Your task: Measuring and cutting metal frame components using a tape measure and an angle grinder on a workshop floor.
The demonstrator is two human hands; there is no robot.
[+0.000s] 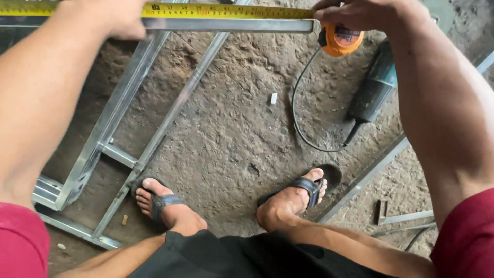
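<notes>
A yellow measuring tape (226, 10) is stretched along a square metal tube (226, 25) held level near the top of the view. The right hand (360, 13) is closed over the orange tape case (339, 40) at the tube's end. The left hand (121, 18) is curled around the tube and tape further along. Below, on the rough dirt floor (231, 134), a metal frame (118, 134), an angle grinder (373, 92) with its cable, and two sandalled feet are seen.

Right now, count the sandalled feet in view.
2. The left foot stands beside the metal frame; the right foot stands on bare ground near the grinder's cable. None seems hidden.
</notes>
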